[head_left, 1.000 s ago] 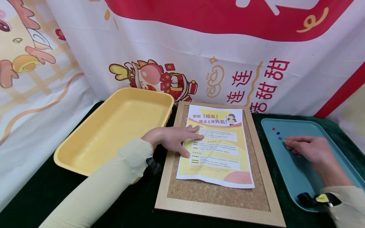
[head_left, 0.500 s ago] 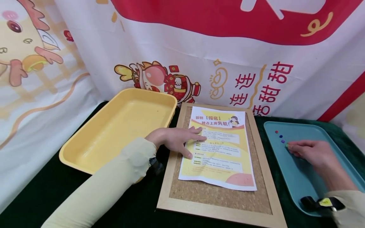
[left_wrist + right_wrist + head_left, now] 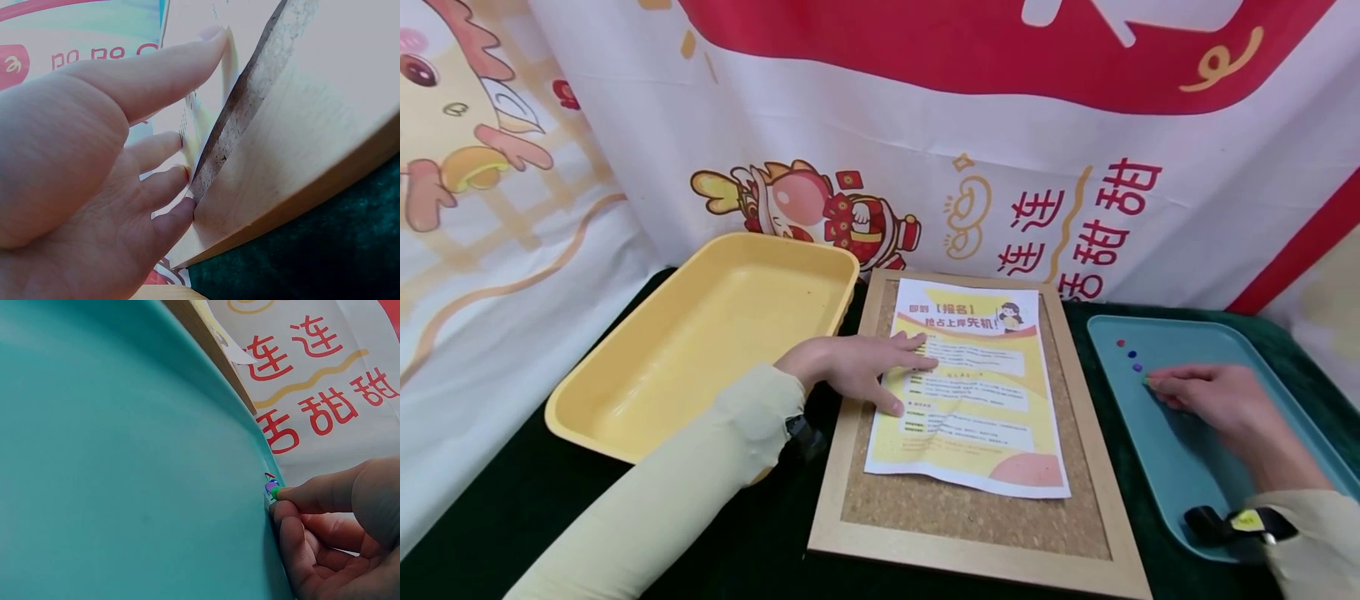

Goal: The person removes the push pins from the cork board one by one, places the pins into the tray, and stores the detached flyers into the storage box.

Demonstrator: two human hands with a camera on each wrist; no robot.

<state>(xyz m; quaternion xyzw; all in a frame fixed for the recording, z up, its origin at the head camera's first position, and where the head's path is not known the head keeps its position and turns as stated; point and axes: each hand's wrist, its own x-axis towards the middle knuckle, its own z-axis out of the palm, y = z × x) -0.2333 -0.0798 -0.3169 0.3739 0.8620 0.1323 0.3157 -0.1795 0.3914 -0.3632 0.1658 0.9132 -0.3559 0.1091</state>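
My left hand (image 3: 859,367) rests with spread fingers on the left side of a yellow-and-white printed sheet (image 3: 970,433), which lies on a wood-framed cork board (image 3: 917,510). In the left wrist view the fingertips touch the paper near the frame's inner edge. Over the blue-green tray (image 3: 1198,333) at the right, my right hand (image 3: 1221,404) pinches a green thumbtack (image 3: 275,493) between thumb and index finger. Just beyond those fingertips, a red thumbtack (image 3: 1121,343), a dark blue thumbtack (image 3: 1132,355) and a purple thumbtack (image 3: 1137,367) lie in a row on the tray.
A yellow plastic basin (image 3: 715,333) stands left of the board, beneath my left forearm. Dark green cloth (image 3: 722,550) covers the table. A printed white-and-red fabric backdrop (image 3: 865,108) hangs directly behind the board, basin and tray.
The head view shifts slightly and comes back. Both hands stay nearly in place; the green thumbtack remains at my right fingertips.
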